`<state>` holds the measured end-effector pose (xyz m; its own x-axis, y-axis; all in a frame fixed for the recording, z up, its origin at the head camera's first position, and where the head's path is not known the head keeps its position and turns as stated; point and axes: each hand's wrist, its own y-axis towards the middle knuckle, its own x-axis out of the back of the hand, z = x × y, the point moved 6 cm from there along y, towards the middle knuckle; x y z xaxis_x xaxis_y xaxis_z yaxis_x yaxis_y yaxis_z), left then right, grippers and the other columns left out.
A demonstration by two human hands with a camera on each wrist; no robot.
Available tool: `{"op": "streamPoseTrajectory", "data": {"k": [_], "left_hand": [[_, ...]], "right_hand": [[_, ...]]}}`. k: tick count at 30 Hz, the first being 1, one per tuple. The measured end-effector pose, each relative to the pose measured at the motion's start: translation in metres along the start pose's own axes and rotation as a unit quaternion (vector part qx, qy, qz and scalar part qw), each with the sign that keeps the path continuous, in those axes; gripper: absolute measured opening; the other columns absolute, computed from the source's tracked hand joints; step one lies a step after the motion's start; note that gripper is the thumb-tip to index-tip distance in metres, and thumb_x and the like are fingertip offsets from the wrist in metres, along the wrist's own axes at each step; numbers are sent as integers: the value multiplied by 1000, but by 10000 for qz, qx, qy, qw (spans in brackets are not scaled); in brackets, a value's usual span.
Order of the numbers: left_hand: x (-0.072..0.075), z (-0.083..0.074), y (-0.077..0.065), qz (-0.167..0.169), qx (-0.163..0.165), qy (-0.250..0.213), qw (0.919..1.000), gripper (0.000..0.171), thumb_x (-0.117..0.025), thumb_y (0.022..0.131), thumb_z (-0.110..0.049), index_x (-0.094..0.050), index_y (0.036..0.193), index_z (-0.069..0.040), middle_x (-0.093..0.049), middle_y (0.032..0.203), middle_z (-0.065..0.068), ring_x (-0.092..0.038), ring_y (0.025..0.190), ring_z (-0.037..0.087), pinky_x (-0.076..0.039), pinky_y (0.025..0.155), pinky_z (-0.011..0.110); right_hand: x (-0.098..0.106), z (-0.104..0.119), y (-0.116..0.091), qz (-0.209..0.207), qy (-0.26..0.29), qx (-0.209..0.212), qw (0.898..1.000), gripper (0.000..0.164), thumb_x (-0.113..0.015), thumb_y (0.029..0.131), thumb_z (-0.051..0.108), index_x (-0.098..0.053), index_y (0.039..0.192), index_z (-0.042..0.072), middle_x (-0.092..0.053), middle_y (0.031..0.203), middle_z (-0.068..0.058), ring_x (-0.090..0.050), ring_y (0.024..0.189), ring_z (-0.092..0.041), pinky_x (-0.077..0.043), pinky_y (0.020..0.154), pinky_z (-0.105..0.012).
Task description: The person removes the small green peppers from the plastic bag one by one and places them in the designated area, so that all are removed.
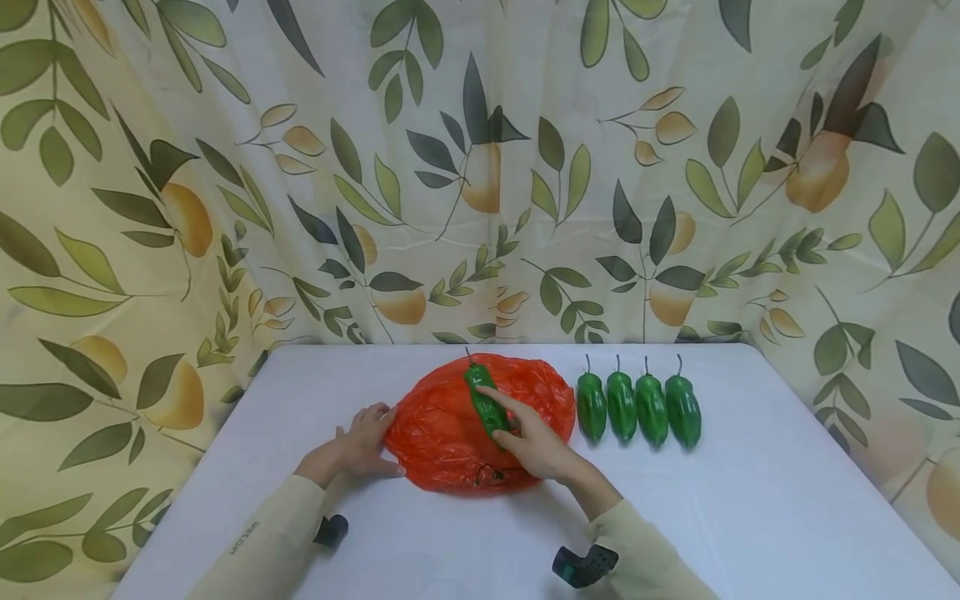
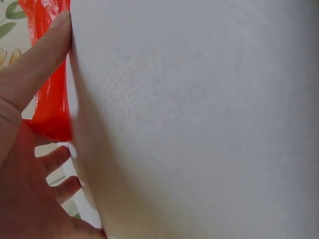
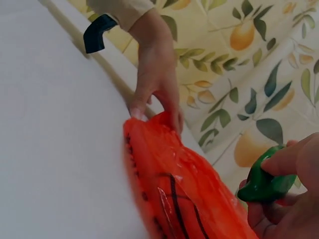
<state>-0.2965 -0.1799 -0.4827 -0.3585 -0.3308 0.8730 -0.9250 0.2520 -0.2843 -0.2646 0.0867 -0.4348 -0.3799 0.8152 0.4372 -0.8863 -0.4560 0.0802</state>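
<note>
A red plastic bag (image 1: 435, 417) lies crumpled in the middle of the white table. My right hand (image 1: 536, 442) holds a green pepper (image 1: 487, 400) over the bag, thumb on one side and fingers on the other. In the right wrist view the blunt end of that pepper (image 3: 266, 179) sticks out from the grip. At the bag's left end, my left hand (image 1: 363, 442) rests with thumb and fingers spread around the edge. The left wrist view has the thumb (image 2: 42, 59) lying straight along the red plastic, the other fingers loosely bent on the table.
Several green peppers (image 1: 621, 408) stand side by side in a row right of the bag, stems pointing away. A curtain (image 1: 480, 208) with leaf and fruit print hangs behind the table (image 1: 750, 517) and along both sides. Dark markings show on the bag.
</note>
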Motion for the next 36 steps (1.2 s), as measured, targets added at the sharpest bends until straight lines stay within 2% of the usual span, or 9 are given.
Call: {"op": "streamPoseTrajectory", "data": {"k": [5, 9, 14, 19, 25, 28, 31, 33, 36], "left_hand": [[0, 1, 0, 35, -26, 54, 10000, 107, -87, 76, -41, -27, 161, -16, -26, 165, 14, -20, 151, 43, -16, 114, 80], [-1, 1, 0, 87, -2, 105, 9999, 108, -86, 76, -42, -26, 162, -16, -25, 166, 13, -20, 152, 43, -17, 114, 80], [0, 1, 1, 147, 45, 149, 9998, 109, -86, 76, -42, -25, 162, -18, -23, 167, 14, -18, 152, 44, -16, 114, 80], [-2, 2, 3, 180, 32, 209, 9996, 110, -86, 76, -43, -24, 162, -18, -23, 167, 14, -18, 152, 44, -17, 114, 80], [-1, 0, 2, 114, -6, 246, 9996, 110, -87, 75, -42, -25, 162, -16, -24, 165, 15, -20, 150, 45, -19, 113, 81], [-2, 1, 3, 120, 5, 238, 9996, 110, -87, 75, -42, -24, 162, -17, -24, 166, 15, -20, 150, 44, -18, 113, 81], [-2, 1, 3, 139, 23, 230, 9996, 110, -86, 75, -43, -24, 162, -17, -23, 166, 14, -20, 151, 43, -18, 114, 80], [-2, 1, 3, 148, 35, 238, 9996, 110, -86, 75, -43, -23, 162, -17, -23, 166, 14, -20, 151, 43, -18, 114, 80], [-3, 2, 3, 145, 54, 252, 9996, 111, -86, 75, -43, -23, 162, -17, -23, 166, 14, -20, 151, 42, -18, 114, 80]], "right_hand": [[8, -8, -9, 89, 406, -300, 9987, 64, -47, 99, -2, -40, 154, 31, -35, 159, -15, -40, 139, -41, -49, 107, -56], [16, -15, -16, -128, 656, -665, 9955, 56, -40, 101, 1, -44, 149, 30, -38, 155, -13, -40, 135, -36, -48, 103, -49], [27, -21, -22, -498, 640, -803, 9935, 38, -48, 106, 21, -45, 144, 27, -41, 152, -13, -39, 139, -37, -47, 108, -56], [35, -26, -24, -708, 467, -666, 9942, 45, -62, 100, 18, -44, 141, 24, -41, 150, -14, -42, 137, -39, -48, 108, -58], [43, -22, -26, -883, 479, -602, 9931, 54, -55, 100, 7, -35, 148, 22, -35, 153, -18, -40, 138, -41, -46, 110, -58], [46, -24, -27, -922, 554, -707, 9917, 60, -48, 103, 7, -23, 155, 24, -36, 145, -20, -47, 124, -36, -50, 101, -48], [48, -27, -27, -928, 646, -836, 9901, 61, -41, 107, 10, -14, 159, 27, -40, 134, -22, -51, 104, -29, -47, 86, -36], [50, -28, -28, -963, 694, -860, 9892, 60, -37, 108, 11, -12, 160, 26, -42, 132, -23, -53, 102, -30, -46, 86, -35], [54, -27, -28, -1109, 698, -875, 9875, 55, -32, 109, 13, -15, 160, 25, -36, 148, -22, -46, 127, -37, -43, 105, -48]]}}
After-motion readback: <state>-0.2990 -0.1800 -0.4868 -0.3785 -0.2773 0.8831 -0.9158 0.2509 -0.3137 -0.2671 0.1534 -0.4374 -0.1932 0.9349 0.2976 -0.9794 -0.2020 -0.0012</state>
